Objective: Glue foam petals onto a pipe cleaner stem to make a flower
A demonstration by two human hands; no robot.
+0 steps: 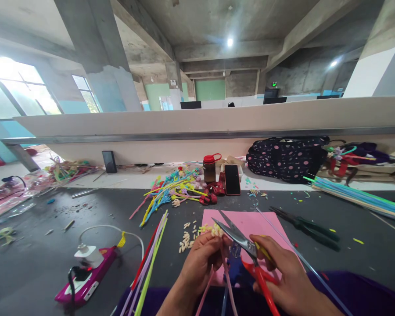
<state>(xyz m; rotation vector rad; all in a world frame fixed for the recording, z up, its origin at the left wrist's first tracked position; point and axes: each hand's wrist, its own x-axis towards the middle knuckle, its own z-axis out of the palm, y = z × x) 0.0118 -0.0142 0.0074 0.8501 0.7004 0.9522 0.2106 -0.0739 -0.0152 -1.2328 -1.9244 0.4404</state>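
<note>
My left hand [199,256] is closed on a small cream flower-like cluster [216,230] with pink stems [228,281] hanging below it. In my right hand [285,263] is a pair of scissors [238,239] with red handles. Their blades are parted and lie close to the cluster; I cannot tell whether they touch it. Something yellow [263,251] shows by the right fingers, partly hidden. Under both hands lies a pink sheet [256,219]. Several short cream pieces [184,241] are scattered left of it.
Pliers with dark green handles [311,230] lie to the right. Fuzzy coloured stems [153,259] and a purple power strip [97,276] are at left. Further back are a stem pile [171,188], a bottle [210,169], a phone [232,180], a dotted bag [285,158] and long stems [362,197].
</note>
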